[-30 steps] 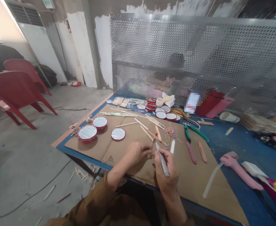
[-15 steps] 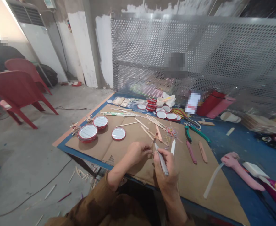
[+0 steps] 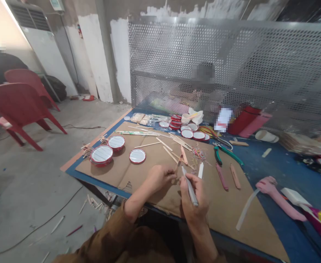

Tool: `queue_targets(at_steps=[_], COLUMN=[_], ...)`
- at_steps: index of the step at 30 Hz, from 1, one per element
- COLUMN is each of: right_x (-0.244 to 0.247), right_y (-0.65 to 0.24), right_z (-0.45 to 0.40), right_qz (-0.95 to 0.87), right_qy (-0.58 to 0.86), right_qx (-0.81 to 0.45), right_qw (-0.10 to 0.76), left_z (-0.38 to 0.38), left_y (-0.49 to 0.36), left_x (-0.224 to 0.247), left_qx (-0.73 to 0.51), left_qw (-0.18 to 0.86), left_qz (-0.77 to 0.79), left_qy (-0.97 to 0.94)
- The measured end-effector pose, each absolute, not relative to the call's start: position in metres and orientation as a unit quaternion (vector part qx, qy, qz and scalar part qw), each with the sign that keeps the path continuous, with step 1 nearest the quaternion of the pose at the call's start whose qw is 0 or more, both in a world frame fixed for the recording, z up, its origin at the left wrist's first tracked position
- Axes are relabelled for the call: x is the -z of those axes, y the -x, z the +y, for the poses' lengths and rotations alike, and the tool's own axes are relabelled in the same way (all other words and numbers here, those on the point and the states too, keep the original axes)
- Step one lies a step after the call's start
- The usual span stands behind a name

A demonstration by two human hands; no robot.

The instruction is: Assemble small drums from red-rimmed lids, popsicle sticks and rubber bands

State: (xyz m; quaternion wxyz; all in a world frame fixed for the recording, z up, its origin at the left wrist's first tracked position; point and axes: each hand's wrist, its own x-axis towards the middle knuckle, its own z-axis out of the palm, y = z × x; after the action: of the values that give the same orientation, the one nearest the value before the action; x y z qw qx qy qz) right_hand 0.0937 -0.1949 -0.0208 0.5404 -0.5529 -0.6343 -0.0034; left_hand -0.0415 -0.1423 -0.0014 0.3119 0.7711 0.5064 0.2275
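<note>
My right hand (image 3: 196, 199) grips a grey-white pen-like marker (image 3: 190, 188), its tip pointing up and away from me. Just to the left, my left hand (image 3: 160, 177) has its fingertips pinched on a thin brownish strip (image 3: 180, 160), with the lower end hidden by the fingers. The marker's tip is close to the strip; whether they touch I cannot tell. Near my hands on the cardboard (image 3: 155, 155) are a white stick-like piece (image 3: 201, 170), a peach marker-like stick (image 3: 184, 155), several flat wooden sticks (image 3: 170, 154) and a tangle of coloured bands (image 3: 200, 152).
Red-rimmed round drums (image 3: 101, 155) and a flat disc (image 3: 138, 156) lie left. To the right are green-handled pliers (image 3: 218, 155), pink (image 3: 222, 176) and peach sticks (image 3: 235, 176), and a pink glue gun (image 3: 282, 199). A perforated metal screen (image 3: 163, 54) stands behind the table.
The right hand and its marker have shifted very slightly right and down. The left hand keeps its pinch in almost the same place. The view has moved a little.
</note>
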Motion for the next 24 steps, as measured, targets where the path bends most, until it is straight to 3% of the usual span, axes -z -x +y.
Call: queue_targets(at_steps=[24], right_x=[0.0135], right_y=[-0.0914], right_z=[-0.1957], right_qz=[-0.682], right_qy=[0.511], right_qx=[-0.004], right_qw=[0.523], left_z=[-0.1411], left_y=[0.0419], left_x=[0.0076], left_qx=[-0.236], left_qw=[0.29], left_qz=[0.507], left_qy=[-0.777])
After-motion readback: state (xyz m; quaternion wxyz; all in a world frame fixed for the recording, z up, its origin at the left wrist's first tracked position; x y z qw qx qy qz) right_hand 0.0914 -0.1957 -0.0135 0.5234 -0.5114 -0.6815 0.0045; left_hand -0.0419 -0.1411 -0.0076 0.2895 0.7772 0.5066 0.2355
